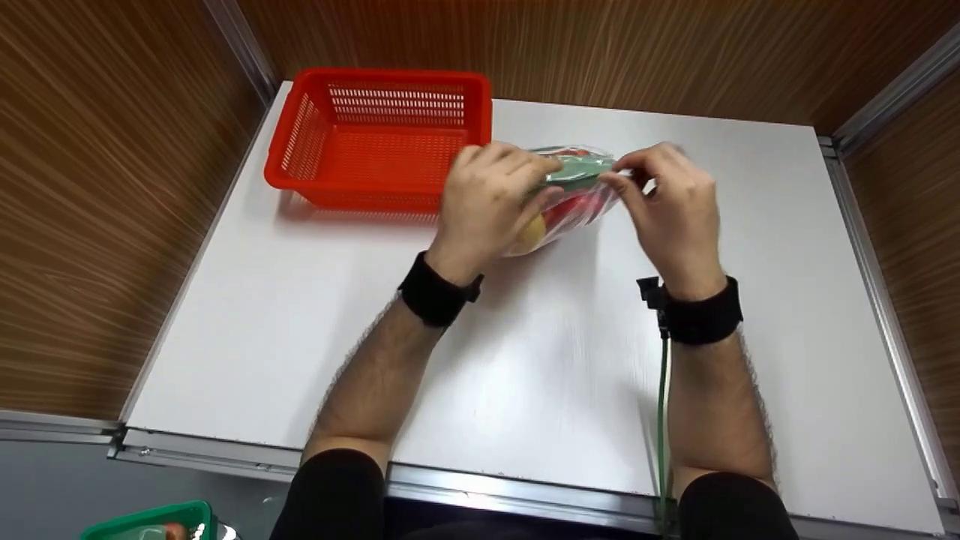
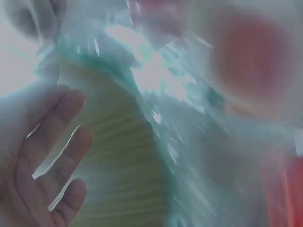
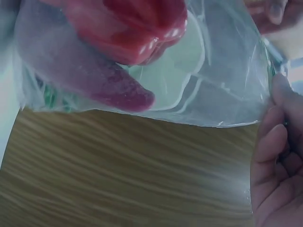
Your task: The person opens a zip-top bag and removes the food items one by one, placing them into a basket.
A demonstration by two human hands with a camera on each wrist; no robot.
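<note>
A clear plastic bag [image 1: 592,214] with a green printed panel [image 1: 579,171] hangs between both hands above the white table. Inside it are a red bell pepper [image 3: 132,28], a long purplish vegetable [image 3: 85,71] and a rounded yellow item [image 1: 531,234]. My left hand [image 1: 491,195] holds the bag's left side between thumb and index finger, its other fingers [image 2: 64,149] spread apart. At the opposite edge, my right hand [image 1: 671,202] pinches the bag with thumb and forefinger, the remaining fingers curled in. The left wrist view is hazy, blurring the bag's contents.
A red slotted plastic basket [image 1: 382,199] stands at the table's back left, just beside my left hand. Wood-grain panels [image 1: 600,52] enclose the table [image 1: 555,375] at the back and sides. Below its front edge sits a green container [image 1: 196,514]. A green cable [image 1: 662,420] runs along my right forearm.
</note>
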